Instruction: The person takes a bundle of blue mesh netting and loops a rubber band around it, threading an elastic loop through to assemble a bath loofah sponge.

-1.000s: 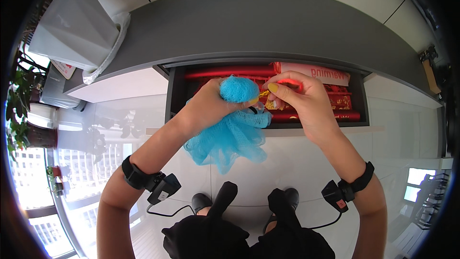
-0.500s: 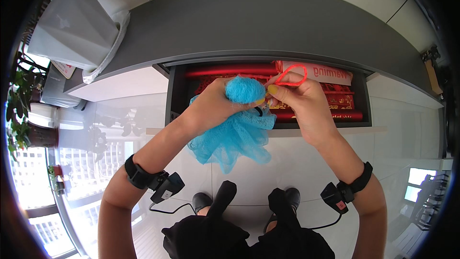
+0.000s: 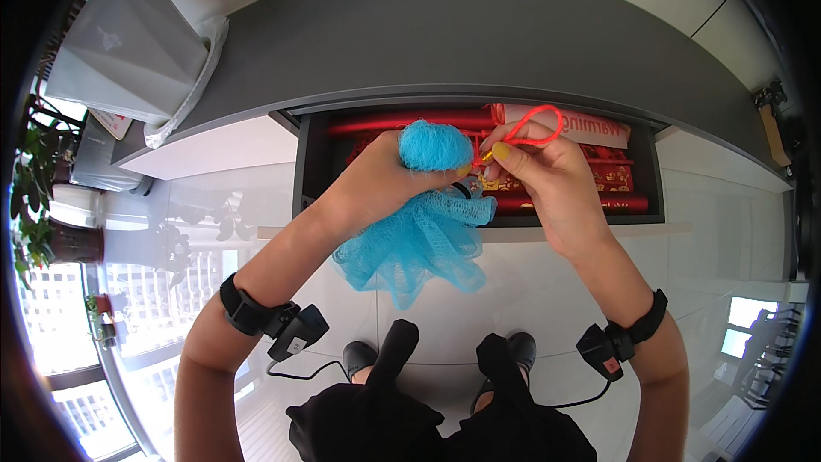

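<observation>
Low in the frame, two black devices [image 3: 601,351] ride the forearms [image 3: 291,252]; at centre, the left hand [image 3: 382,178] grips one blue mesh puff [image 3: 412,248], one rounded blue bundle [image 3: 435,145] bulging above the fist; the right hand [image 3: 552,173] pinches one red cord loop [image 3: 560,123] near its gold end [image 3: 487,156]. Behind, one open drawer [image 3: 314,144] holds two long red rolls [image 3: 402,121]; at upper left sits one grey container [image 3: 128,47]

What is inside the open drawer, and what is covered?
Inside the drawer lie a rear red roll, a front red roll, a pink package and red-and-gold items. The left grip, right grip and blue mesh puff hide whatever lies beneath.
</observation>
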Tool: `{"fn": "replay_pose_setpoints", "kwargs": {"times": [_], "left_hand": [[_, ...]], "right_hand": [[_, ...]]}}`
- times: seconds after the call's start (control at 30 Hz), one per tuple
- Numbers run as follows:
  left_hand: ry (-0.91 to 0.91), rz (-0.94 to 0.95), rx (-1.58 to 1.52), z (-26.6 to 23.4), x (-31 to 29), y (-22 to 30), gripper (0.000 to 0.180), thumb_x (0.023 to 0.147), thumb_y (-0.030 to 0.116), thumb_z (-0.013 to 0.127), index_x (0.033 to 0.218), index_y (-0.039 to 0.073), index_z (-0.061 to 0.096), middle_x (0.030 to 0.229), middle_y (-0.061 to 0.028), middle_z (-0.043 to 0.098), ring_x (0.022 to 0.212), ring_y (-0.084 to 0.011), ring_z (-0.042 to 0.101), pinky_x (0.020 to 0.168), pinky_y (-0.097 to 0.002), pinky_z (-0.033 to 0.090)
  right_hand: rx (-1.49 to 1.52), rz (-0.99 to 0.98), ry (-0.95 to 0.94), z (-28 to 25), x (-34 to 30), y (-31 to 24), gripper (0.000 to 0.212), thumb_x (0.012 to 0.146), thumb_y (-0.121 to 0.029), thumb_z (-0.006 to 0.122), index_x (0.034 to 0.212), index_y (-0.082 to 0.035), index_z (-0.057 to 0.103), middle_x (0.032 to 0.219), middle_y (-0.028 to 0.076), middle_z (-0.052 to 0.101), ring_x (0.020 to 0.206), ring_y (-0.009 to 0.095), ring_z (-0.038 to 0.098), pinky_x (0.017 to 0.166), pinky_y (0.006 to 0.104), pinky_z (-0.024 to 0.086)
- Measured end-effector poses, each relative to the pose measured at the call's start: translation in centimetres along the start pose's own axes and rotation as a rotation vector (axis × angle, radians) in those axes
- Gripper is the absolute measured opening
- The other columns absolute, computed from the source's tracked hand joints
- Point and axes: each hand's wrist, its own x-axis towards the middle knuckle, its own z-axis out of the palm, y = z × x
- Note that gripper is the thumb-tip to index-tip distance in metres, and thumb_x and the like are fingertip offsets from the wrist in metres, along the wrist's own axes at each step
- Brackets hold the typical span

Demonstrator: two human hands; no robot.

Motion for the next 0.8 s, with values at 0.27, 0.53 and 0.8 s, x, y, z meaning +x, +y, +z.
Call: {"fn": "replay_pose_setpoints", "kwargs": {"times": [0.27, 0.53, 0.8], "left_hand": [[-0.018, -0.039, -0.050, 0.2, -0.1, 0.1, 0.039, 0.078, 0.027, 0.074, 0.107, 0.003, 0.062, 0.093, -0.0085, 0.065, 0.084, -0.0159, 0.063, 0.078, -0.0288, 0.050], [-0.066, -0.005, -0.103, 0.4, -0.2, -0.4, 0.042, 0.078, 0.025, 0.073, 0.110, 0.003, 0.059, 0.096, -0.0086, 0.064, 0.088, -0.0154, 0.062, 0.081, -0.0289, 0.049], [-0.044, -0.056, -0.116, 0.4, -0.7, 0.3, 0.040, 0.079, 0.028, 0.072, 0.108, 0.003, 0.060, 0.091, -0.0081, 0.064, 0.084, -0.0167, 0.062, 0.078, -0.0290, 0.050]], "right_hand": [[0.025, -0.001, -0.033, 0.0, -0.1, -0.2, 0.020, 0.092, -0.015, 0.056, 0.102, 0.000, 0.063, 0.088, 0.006, 0.063, 0.082, 0.012, 0.059, 0.078, 0.0272, 0.049], [0.202, 0.029, -0.047, 0.0, -0.1, -0.3, 0.020, 0.093, -0.014, 0.054, 0.103, 0.000, 0.062, 0.093, 0.005, 0.062, 0.083, 0.013, 0.056, 0.079, 0.0270, 0.046], [0.343, 0.063, 0.115, -0.9, 0.2, 0.4, 0.010, 0.087, -0.017, 0.063, 0.093, -0.008, 0.061, 0.088, 0.002, 0.060, 0.084, 0.012, 0.054, 0.080, 0.0280, 0.041]]}}
